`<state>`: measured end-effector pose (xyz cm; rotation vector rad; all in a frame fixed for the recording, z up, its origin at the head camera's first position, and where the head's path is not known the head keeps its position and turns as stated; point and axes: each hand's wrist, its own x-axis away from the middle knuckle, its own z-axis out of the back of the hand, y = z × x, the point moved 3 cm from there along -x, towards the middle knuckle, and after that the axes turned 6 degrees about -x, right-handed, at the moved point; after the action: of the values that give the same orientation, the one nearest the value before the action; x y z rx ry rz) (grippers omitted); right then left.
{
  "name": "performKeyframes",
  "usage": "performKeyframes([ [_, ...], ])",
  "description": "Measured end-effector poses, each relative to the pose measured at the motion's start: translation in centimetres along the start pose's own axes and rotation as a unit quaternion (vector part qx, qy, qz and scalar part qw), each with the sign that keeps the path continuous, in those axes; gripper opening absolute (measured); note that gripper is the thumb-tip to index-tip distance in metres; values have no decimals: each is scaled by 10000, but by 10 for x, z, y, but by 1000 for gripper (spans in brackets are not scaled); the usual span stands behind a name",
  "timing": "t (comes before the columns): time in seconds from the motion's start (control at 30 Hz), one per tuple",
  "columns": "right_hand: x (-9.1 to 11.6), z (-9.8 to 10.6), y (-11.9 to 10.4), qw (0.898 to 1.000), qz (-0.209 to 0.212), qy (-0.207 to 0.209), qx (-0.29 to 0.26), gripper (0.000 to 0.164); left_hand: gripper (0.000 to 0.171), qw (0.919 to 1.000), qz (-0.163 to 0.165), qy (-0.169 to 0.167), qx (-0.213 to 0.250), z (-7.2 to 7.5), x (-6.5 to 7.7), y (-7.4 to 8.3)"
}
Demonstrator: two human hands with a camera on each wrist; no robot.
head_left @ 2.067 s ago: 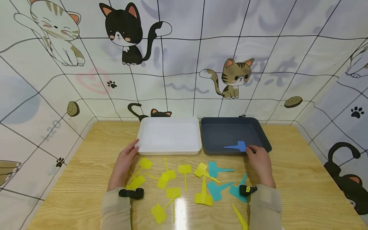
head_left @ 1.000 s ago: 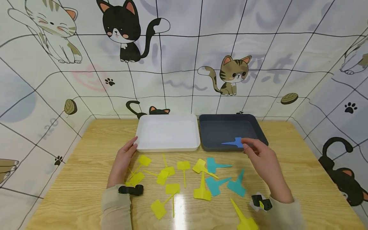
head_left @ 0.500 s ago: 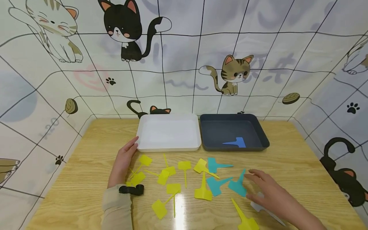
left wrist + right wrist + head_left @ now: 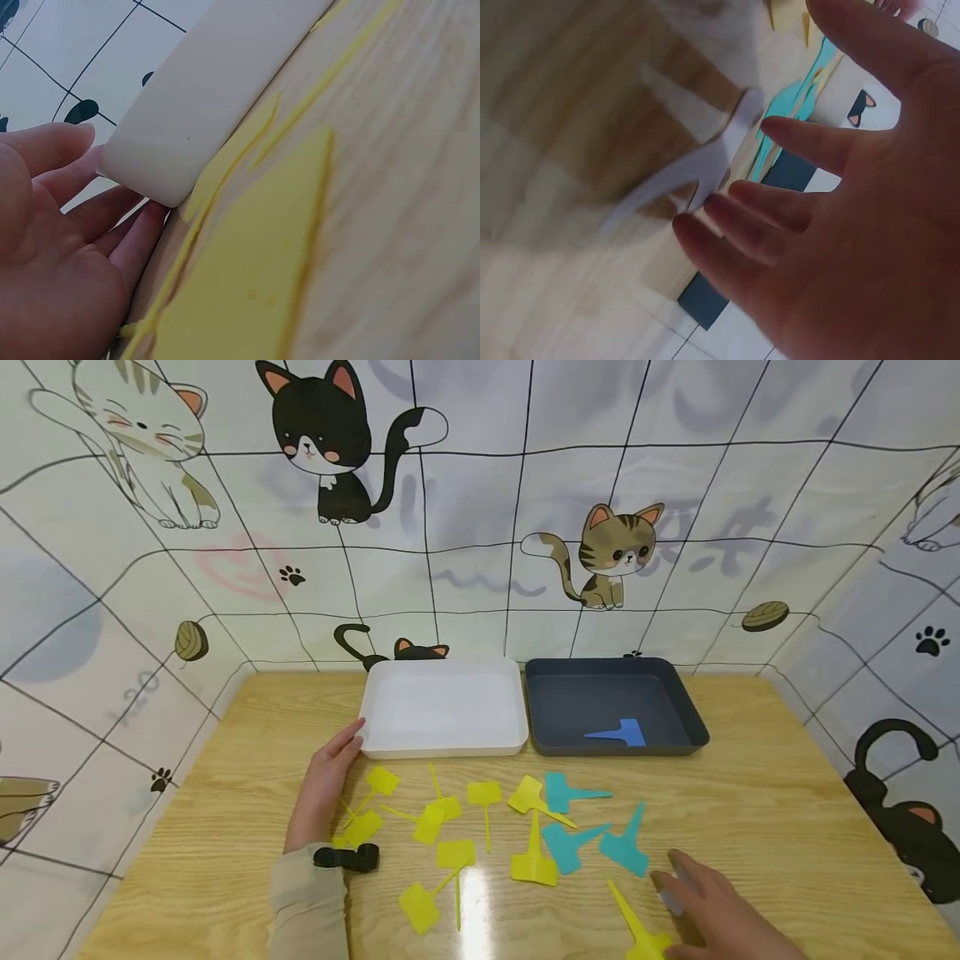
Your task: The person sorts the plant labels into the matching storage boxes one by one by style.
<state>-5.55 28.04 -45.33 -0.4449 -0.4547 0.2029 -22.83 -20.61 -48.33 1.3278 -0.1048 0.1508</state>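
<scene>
My left hand (image 4: 326,785) touches the left side of the white tray (image 4: 442,706); in the left wrist view its relaxed fingers rest at the tray's corner. A blue T-shaped plant label (image 4: 626,732) lies inside the dark tray (image 4: 585,689). At the lower right, my right hand (image 4: 727,910) reaches low over the table, fingers spread and partly bent. Its fingertips are right at a pale white plant label (image 4: 712,161), mostly covered by the hand in the head view. A yellow plant label (image 4: 637,931) lies just left of that hand, with a teal plant label (image 4: 626,845) farther up.
Several more yellow plant labels (image 4: 483,793) are scattered before the trays, some overlapping. Two other teal labels (image 4: 566,847) lie under the dark tray's front side. A cat-patterned cloth (image 4: 480,527) walls the wooden table (image 4: 757,777) at the back and sides.
My right hand has let go of the blue plant label in the dark tray and moved down to the pale label at the lower right. The left hand stays at the white tray.
</scene>
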Motion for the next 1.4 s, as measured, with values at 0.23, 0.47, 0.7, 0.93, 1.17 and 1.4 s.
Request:
performKeyframes([
  [0.23,2,-9,-8,9994,64,164,305,95,41,10000,14,26,-61,-1,0,0],
  [0.47,-5,-11,-26,9991,155,301,246,93,40,10000,23,71,-1,0,-1,-2],
  [0.7,-11,-12,-37,9974,-27,505,522,80,39,10000,34,66,50,-1,-1,-3],
  [0.93,-10,-4,-38,9834,686,1396,932,38,42,10000,-13,71,19,-1,-2,-3],
  [1.17,-14,5,-33,9789,331,1443,1408,43,42,10000,-55,5,68,1,-2,-4],
  [1.4,-17,13,-24,9853,-327,1120,1248,52,42,10000,-27,41,-28,0,-1,-3],
])
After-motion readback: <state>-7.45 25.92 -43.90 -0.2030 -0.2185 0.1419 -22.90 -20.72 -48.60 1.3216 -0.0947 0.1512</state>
